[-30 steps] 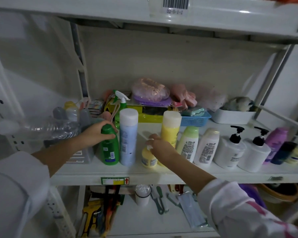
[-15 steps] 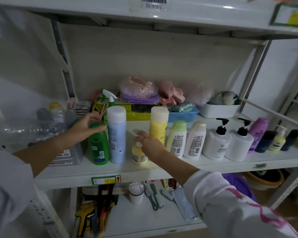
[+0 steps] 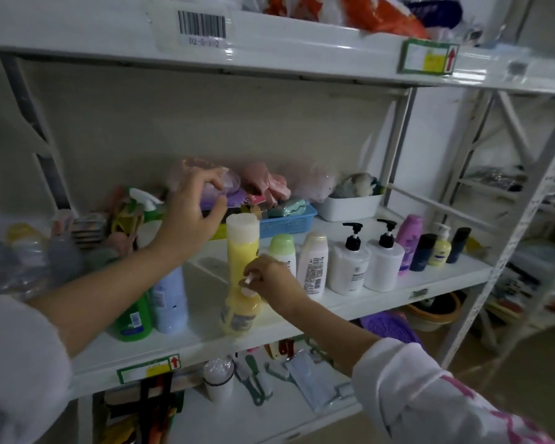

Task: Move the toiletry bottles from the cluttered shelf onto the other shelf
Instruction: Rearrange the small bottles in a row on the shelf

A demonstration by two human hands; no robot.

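Observation:
A row of toiletry bottles stands along the front of the middle shelf [image 3: 302,318]. My right hand [image 3: 269,280] grips the white cap of a small yellow bottle [image 3: 239,315] near the shelf's front edge. A tall yellow bottle [image 3: 242,248] stands right behind it. My left hand [image 3: 193,213] hovers open above the shelf, fingers spread, near the tall yellow bottle's cap and holding nothing. Under my left forearm stand a green bottle [image 3: 135,322] and a light blue bottle [image 3: 170,299]. Further right are a green-capped white bottle [image 3: 282,248], a white bottle [image 3: 314,264] and two white pump bottles [image 3: 350,267].
A purple bottle [image 3: 409,238], dark bottles and a small yellow pump bottle [image 3: 439,248] stand at the shelf's right end. Behind are a blue basket [image 3: 289,222], a white tub [image 3: 350,206], bagged items and a spray bottle [image 3: 145,203]. The shelf below holds brushes and a cup [image 3: 218,379].
My left hand has let go of the green bottle and risen up and right, open, toward the tall yellow bottle's cap. My right hand stays on the small yellow bottle. The view tilted up.

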